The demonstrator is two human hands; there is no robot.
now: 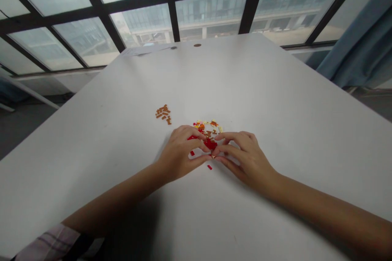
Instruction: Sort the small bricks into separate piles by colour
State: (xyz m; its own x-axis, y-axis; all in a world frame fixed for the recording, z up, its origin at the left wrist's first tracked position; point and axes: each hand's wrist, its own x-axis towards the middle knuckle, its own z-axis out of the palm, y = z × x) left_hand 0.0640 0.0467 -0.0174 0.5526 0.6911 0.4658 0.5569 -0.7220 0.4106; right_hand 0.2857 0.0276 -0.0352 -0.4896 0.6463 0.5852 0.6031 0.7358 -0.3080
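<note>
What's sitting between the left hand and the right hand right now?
The head view shows a cluster of small red bricks between the left hand and the right hand.

Spread over a white table [245, 89]: a small heap of orange-brown toy bricks [163, 114], just left of a mixed cluster of red, yellow and cream bricks [206, 127]. Set slightly apart, a lone red brick [209, 167]. Seen at the far end, a sheet of paper [143, 51] near a round cable grommet [197, 45].

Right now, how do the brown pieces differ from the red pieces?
The brown pieces form a tight cluster away from the hands; the red pieces lie between the left hand and right hand. The brown pieces look uniformly small, while the red pieces include a larger clump plus strays. Both rest on the white table.
</note>
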